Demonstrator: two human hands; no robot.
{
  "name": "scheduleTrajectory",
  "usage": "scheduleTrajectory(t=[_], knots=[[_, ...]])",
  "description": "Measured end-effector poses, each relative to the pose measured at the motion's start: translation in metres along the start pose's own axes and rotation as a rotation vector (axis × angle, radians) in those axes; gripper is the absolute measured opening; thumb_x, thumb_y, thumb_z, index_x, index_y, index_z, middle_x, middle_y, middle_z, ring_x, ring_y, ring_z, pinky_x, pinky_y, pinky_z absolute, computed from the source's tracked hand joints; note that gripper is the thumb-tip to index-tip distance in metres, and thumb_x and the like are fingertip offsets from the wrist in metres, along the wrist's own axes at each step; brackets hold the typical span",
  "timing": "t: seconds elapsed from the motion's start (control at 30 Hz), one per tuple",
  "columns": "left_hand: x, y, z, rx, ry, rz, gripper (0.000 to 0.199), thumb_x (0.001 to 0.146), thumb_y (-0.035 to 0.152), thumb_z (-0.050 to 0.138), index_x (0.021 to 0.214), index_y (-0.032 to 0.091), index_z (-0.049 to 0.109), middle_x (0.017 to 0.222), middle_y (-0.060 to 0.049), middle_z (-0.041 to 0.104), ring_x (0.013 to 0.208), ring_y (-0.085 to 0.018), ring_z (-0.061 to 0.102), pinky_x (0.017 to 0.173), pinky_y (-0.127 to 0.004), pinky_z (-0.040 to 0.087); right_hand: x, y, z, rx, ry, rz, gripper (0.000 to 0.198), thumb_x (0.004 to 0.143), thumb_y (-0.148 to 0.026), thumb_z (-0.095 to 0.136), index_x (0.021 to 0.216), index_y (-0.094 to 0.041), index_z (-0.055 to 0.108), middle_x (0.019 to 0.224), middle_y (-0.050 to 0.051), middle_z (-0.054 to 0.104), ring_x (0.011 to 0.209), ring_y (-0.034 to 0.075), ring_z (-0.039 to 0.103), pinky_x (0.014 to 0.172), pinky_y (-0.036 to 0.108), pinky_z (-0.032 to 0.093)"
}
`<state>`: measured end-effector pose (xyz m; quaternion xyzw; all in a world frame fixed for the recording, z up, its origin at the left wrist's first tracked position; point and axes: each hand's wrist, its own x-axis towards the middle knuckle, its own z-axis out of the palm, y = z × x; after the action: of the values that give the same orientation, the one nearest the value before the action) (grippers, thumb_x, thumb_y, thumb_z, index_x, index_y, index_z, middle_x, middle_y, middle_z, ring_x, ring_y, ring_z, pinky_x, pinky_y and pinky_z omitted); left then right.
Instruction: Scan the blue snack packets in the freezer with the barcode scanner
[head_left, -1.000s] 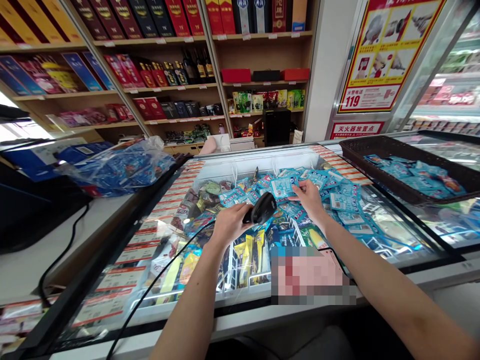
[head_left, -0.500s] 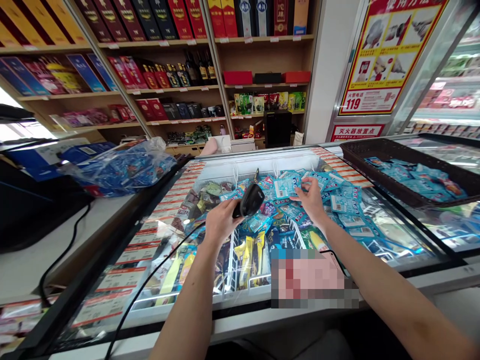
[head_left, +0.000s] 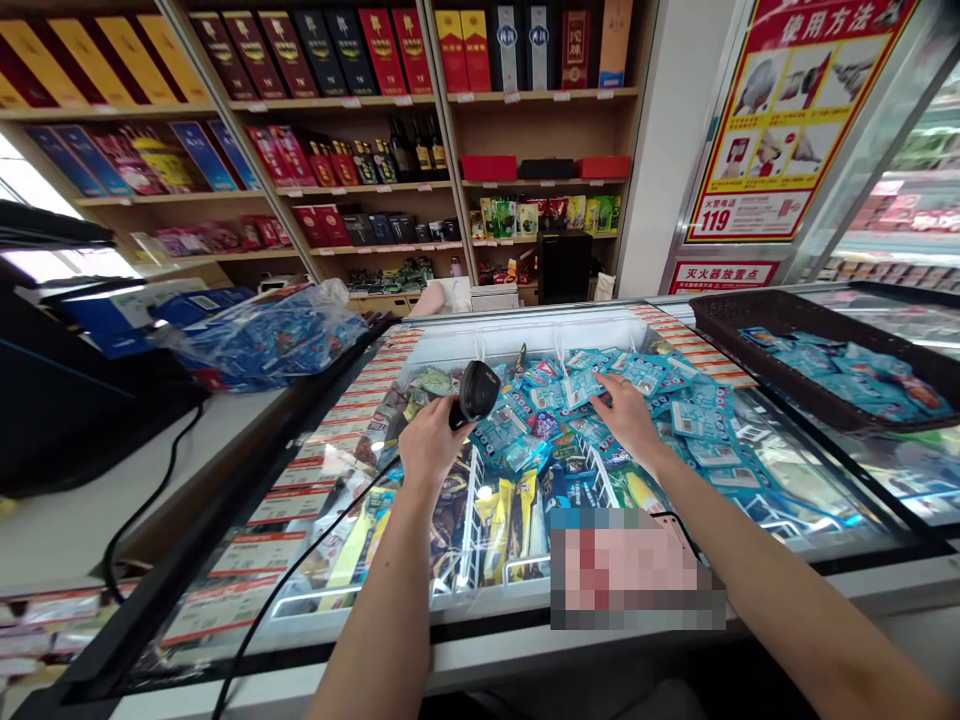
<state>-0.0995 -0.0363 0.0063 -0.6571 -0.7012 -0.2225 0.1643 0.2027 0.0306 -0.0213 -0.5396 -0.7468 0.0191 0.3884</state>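
My left hand (head_left: 429, 440) is wrapped around the handle of a black barcode scanner (head_left: 478, 392), held above the glass-topped freezer. The scanner's head points right, and its cord trails down past my forearm. With the thumb and fingers of my right hand (head_left: 626, 412) I pinch the edge of a light-blue packet (head_left: 581, 388). Many more light-blue packets (head_left: 705, 420) lie spread over the glass around and behind this hand. Yellow-wrapped ice creams (head_left: 506, 515) and other wrapped goods show in the white wire baskets (head_left: 474, 500) below.
A dark basket (head_left: 862, 335) with similar blue packets stands at the right. To the left sit a clear bag of blue packets (head_left: 274, 335) and a dark machine (head_left: 67, 400). A blurred-out phone (head_left: 630, 570) lies on the near edge. Shelves of boxes (head_left: 341, 50) rise behind.
My left hand has drawn the scanner leftward, away from the packet in my right hand. The right hand's packet sits slightly lower and tilted. The view has shifted slightly.
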Motion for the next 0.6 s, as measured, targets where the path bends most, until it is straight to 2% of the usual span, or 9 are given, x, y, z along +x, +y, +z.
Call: scheduleTrajectory(t=[0.1, 0.27, 0.43, 0.6], knots=[[0.0, -0.003, -0.001, 0.002, -0.019, -0.037, 0.038, 0.08, 0.049, 0.051, 0.11, 0.025, 0.055, 0.104, -0.004, 0.065, 0.094, -0.022, 0.06, 0.061, -0.027, 0.038, -0.001, -0.004, -0.001, -0.223, 0.023, -0.05, 0.04, 0.087, -0.034, 0.046, 0.121, -0.016, 0.057, 0.113, 0.014, 0.053, 0.103, 0.024, 0.051, 0.086, 0.034, 0.043], [0.001, -0.006, -0.002, 0.004, -0.059, -0.073, 0.038, 0.079, 0.048, 0.052, 0.109, 0.024, 0.056, 0.104, -0.005, 0.065, 0.095, -0.023, 0.059, 0.063, -0.027, 0.04, -0.003, -0.02, -0.007, -0.418, -0.014, -0.071, 0.035, 0.087, -0.043, 0.045, 0.106, -0.021, 0.064, 0.103, 0.014, 0.052, 0.101, 0.027, 0.044, 0.077, 0.035, 0.041], [0.001, -0.009, -0.005, -0.023, -0.04, -0.107, 0.041, 0.08, 0.049, 0.05, 0.111, 0.024, 0.055, 0.106, -0.006, 0.065, 0.097, -0.024, 0.059, 0.064, -0.028, 0.041, -0.002, -0.035, -0.008, -0.393, -0.055, -0.213, 0.039, 0.088, -0.042, 0.044, 0.112, -0.016, 0.06, 0.114, 0.017, 0.05, 0.104, 0.03, 0.041, 0.085, 0.042, 0.037], [0.001, -0.013, -0.008, -0.057, -0.014, -0.153, 0.043, 0.08, 0.051, 0.048, 0.112, 0.024, 0.056, 0.107, -0.008, 0.064, 0.095, -0.024, 0.06, 0.063, -0.029, 0.043, 0.004, -0.056, 0.004, -0.224, -0.193, -0.364, 0.039, 0.088, -0.041, 0.043, 0.117, -0.019, 0.058, 0.116, 0.015, 0.054, 0.108, 0.031, 0.043, 0.09, 0.048, 0.034]])
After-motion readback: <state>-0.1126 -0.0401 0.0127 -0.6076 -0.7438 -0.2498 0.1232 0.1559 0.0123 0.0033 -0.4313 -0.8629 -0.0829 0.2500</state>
